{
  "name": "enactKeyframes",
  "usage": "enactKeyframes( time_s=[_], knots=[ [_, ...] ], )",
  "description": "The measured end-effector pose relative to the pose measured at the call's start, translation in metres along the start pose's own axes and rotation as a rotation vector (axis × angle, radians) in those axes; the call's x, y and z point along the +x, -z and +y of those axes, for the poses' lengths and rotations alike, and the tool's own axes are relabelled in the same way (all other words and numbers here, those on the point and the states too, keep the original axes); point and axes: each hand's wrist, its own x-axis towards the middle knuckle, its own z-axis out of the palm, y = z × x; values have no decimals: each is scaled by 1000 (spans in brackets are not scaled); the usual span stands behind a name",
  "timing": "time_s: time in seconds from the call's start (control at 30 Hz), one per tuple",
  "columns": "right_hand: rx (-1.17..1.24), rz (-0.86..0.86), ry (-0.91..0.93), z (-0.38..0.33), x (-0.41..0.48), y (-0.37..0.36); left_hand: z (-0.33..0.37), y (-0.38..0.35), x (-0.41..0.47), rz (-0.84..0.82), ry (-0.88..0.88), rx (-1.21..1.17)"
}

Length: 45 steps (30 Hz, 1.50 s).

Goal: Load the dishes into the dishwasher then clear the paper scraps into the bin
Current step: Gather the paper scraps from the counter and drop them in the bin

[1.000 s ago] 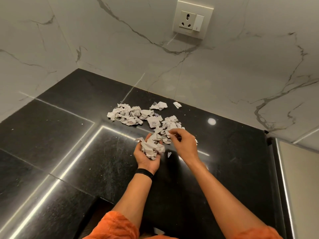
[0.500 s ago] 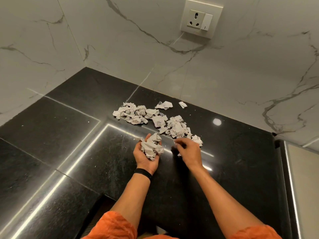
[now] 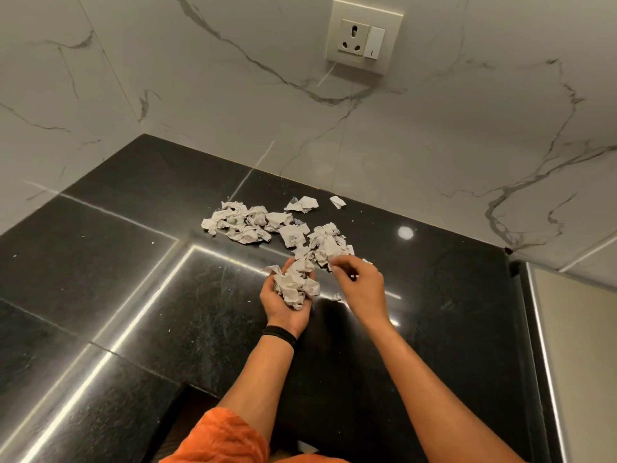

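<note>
Heaping more crumpled white paper scraps (image 3: 295, 285) on the half-curled left hand (image 3: 283, 310) risks spills; whether the bunched-fingered right hand (image 3: 362, 289) holds any is unclear.

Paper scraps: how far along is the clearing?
Partly done. The left hand cups a handful of scraps; the right hand reaches the nearest pile. Another cluster and loose pieces lie on the black countertop. No bin or dishwasher in view.

No word or number can be read from here. The crumpled white paper scraps (image 3: 247, 223) near the far edge of the black stone desk (image 3: 133, 279) carry greyish print, too small to make out. The white rocker switch (image 3: 374, 42) on the beige wall plate (image 3: 362, 65) bears one short dark vertical mark.
</note>
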Motion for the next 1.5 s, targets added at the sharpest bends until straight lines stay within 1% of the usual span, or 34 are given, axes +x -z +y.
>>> enactKeyframes(
  time_s=[0.07, 0.13, 0.17, 0.23, 0.33, 0.37, 0.4, 0.5, 0.53, 0.6, 0.67, 0.73, 0.77, 0.83, 0.87, 0.9, 0.93, 1.0, 1.13, 1.2, 1.27, 1.37, 1.43, 1.5],
  knots=[
    [-244, -146, -48, 20, -3, 7, -1, 2, 0, 5, 2, -11],
    [-446, -279, -4, 39, -13, 6, -2, 2, -1, 8, 4, 7],
    [-501, -305, 53, 45, -19, 4, -2, 2, -2, 7, 8, 17],
    [-545, -281, 163, 50, -25, 0, -2, 1, -4, 7, 9, 26],
    [-609, -298, 194, 50, -26, -2, -1, 3, -7, 5, 12, 46],
    [-600, -293, 185, 49, -26, -3, -1, 5, -8, 6, 20, 63],
    [-546, -252, 159, 46, -26, -3, -1, 6, -9, 9, 28, 83],
    [-221, -28, 60, 23, -24, -1, -3, 8, -12, 0, 60, 119],
    [-137, 4, 54, 13, -21, -2, -4, 9, -13, -3, 66, 126],
    [-86, -16, 87, -2, -15, -5, -7, 11, -15, -20, 94, 124],
    [-128, -87, 144, -10, -12, -8, -9, 12, -17, -34, 119, 133],
    [-114, -125, 152, -7, -11, -11, -11, 11, -18, -43, 140, 132],
    [-73, -110, 126, -4, -10, -10, -11, 9, -18, -42, 141, 130],
    [-22, -5, 34, 8, -2, -3, -11, 7, -16, -21, 126, 143],
    [-60, 51, -1, 17, 4, 3, -11, 7, -16, -8, 116, 153],
    [-148, 79, -24, 27, 10, 9, -11, 7, -18, -1, 110, 155],
    [-266, 74, -37, 36, 16, 15, -11, 8, -18, 3, 106, 152],
    [-472, -13, -9, 48, 26, 20, -11, 9, -19, 12, 99, 150],
    [-762, -206, 139, 48, 36, 14, -11, 8, -17, 23, 87, 136],
    [-805, -198, 181, 48, 33, 12, -10, 8, -16, 23, 85, 133],
    [-704, -83, 189, 49, 27, 13, -8, 7, -16, 20, 88, 139],
    [-383, 106, 133, 37, 19, 16, -8, 6, -16, 17, 100, 156],
    [-196, 144, 96, 17, 16, 17, -11, 5, -18, 20, 115, 150],
    [-82, 98, 103, 0, 15, 15, -16, 5, -19, 13, 142, 145]
  ],
)
